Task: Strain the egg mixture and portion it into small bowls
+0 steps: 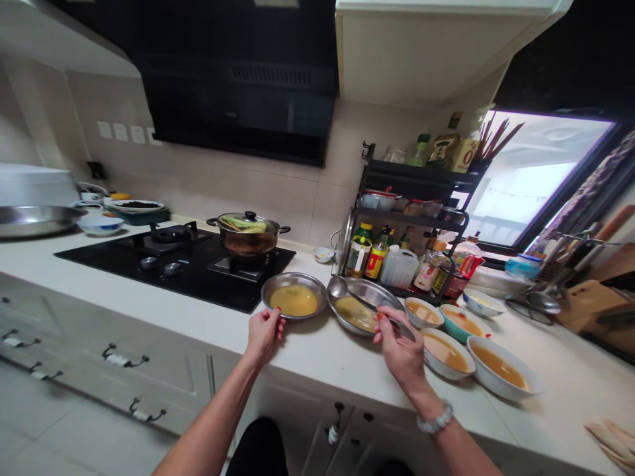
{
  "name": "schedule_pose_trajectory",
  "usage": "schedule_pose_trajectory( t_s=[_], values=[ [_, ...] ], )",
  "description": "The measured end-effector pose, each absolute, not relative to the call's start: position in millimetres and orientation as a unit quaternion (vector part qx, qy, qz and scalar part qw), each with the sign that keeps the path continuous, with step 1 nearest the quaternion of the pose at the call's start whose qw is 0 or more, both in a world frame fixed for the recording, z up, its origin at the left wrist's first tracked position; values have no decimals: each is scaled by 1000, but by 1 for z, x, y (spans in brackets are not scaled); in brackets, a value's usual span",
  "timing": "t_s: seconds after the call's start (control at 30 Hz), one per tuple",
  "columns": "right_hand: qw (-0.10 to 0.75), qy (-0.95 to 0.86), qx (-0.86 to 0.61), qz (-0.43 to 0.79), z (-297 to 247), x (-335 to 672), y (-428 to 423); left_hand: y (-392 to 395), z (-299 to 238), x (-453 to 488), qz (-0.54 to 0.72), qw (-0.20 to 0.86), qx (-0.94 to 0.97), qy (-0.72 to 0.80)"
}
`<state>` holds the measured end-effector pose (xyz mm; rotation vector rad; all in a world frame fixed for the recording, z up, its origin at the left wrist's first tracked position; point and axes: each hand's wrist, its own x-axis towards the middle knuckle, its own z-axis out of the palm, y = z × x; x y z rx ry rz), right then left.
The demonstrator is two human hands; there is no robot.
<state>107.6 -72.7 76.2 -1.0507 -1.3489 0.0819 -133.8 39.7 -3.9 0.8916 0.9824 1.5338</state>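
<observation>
My left hand (266, 335) pinches the near rim of a shallow metal bowl (320, 305) that holds yellowish liquid. In my right hand (401, 350) is the handle of a metal ladle (338, 287). The ladle's head is over the left rim of a second, larger metal bowl (384, 291), which has a little yellowish liquid in it. Whether the ladle carries any liquid I cannot tell. Both bowls stand side by side on the white counter (317, 357). To the right are several bowls of orange-brown liquid, among them a large white bowl (526, 387) and a smaller white bowl (431, 363).
A lidded pot (248, 241) stands on the black gas stove (208, 284) to the left. Behind the bowls, a black rack (417, 178) carries bottles and jars. A knife block (590, 304) is at the right, and a wide metal pan (37, 225) lies at the far left.
</observation>
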Motion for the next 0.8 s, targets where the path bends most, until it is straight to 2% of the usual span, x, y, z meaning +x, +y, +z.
schedule_pose_trajectory(
  t_s=[0.1, 0.37, 0.5, 0.8],
  values=[
    [651, -599, -456, 95, 70, 80, -57, 39, -3, -134, 641, 529, 373, 413],
    [631, -595, -480, 133, 60, 38, -8, 38, 0, -134, 641, 536, 369, 407],
    [633, -567, -493, 188, 50, 27, 7, 39, -2, -133, 641, 539, 366, 405],
    [726, -400, -476, 294, 52, 38, 7, 40, -4, -134, 641, 535, 371, 407]
  ],
)
